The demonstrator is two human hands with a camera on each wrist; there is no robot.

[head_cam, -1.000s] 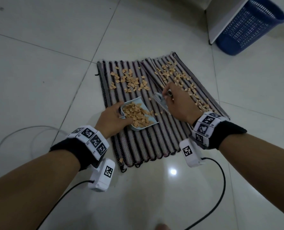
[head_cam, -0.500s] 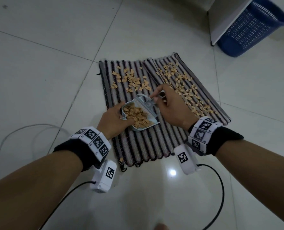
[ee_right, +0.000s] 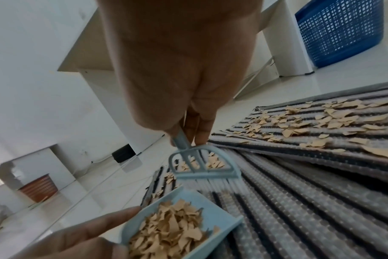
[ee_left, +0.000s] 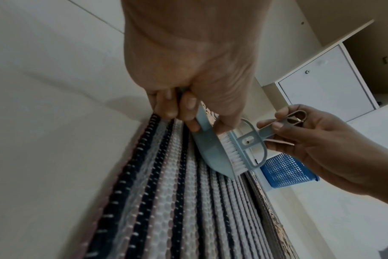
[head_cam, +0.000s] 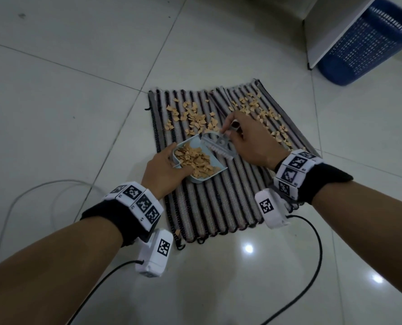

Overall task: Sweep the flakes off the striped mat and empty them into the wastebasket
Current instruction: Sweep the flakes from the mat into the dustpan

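My left hand (head_cam: 164, 171) grips the pale blue dustpan (head_cam: 201, 160), thumb curled over its rim, open mouth facing away from me toward the brush. My right hand (head_cam: 249, 144) pinches the little brush (head_cam: 220, 147) by its handle, bristle row lying across the pan's mouth. Tan flakes (head_cam: 195, 118) lie heaped inside the pan and scattered over the striped mat's (head_cam: 218, 207) far half. The blue wastebasket (head_cam: 364, 43) stands well apart, far right on the floor (head_cam: 66, 102).
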